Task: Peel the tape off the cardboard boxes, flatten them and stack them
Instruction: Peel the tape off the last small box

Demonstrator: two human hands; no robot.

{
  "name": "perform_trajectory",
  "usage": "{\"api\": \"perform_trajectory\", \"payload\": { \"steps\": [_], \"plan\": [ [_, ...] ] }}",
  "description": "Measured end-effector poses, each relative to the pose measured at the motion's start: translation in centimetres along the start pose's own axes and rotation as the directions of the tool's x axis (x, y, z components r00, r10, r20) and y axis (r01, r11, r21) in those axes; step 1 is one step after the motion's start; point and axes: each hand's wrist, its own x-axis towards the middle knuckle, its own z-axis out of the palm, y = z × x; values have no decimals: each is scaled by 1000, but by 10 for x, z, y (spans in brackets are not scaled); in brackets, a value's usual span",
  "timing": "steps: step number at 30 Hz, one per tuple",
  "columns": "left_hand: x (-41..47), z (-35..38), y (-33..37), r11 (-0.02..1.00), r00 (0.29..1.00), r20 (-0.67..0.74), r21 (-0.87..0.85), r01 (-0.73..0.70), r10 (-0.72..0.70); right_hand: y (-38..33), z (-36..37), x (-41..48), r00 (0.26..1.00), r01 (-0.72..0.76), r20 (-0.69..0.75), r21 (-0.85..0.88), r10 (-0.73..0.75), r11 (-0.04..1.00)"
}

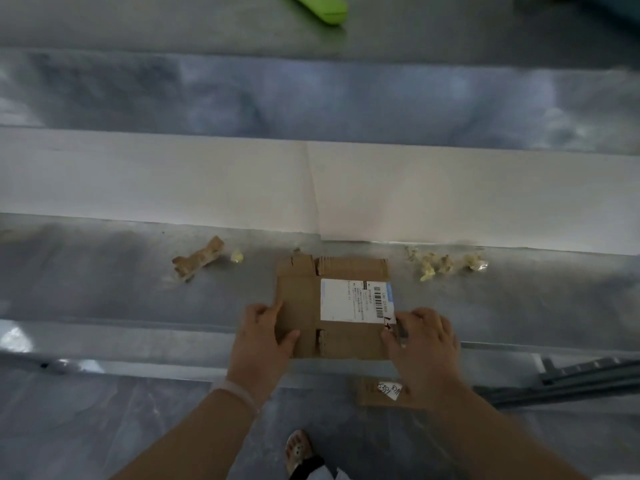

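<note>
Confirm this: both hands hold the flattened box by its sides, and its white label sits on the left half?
No. The head view shows the white label on the right half of the flattened box, not the left. The left hand and right hand do hold its sides.

Flattened brown box (pixel 304 306), white barcode label (pixel 356 299) facing up, is lying flat between left hand (pixel 265 336) and right hand (pixel 420 336), both gripping its side edges. Crumpled tape wads (pixel 446 265) are lying beyond the right hand, and a twisted brown strip (pixel 197 259) beyond the left.
</note>
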Motion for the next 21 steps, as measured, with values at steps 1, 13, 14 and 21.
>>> {"api": "perform_trajectory", "payload": {
  "steps": [1, 13, 14, 21],
  "plan": [
    [-7, -1, 3, 991, 997, -14, -113, 74, -77, -1, -2, -2, 1000, 1, 16, 75, -2, 997],
    [-93, -40, -11, 813, 910, 15, -445, 376, -413, -23, -2, -41, 979, -142, 205, 613, 17, 777],
    [-99, -49, -16, 824, 912, -10, -434, 366, -410, -32, -4, -43, 977, -131, 213, 619, -5, 774],
    [-135, -141, -82, 874, 901, -197, -389, 290, -387, -140, -2, -67, 940, 60, 234, 604, -249, 795]
  ]
}}
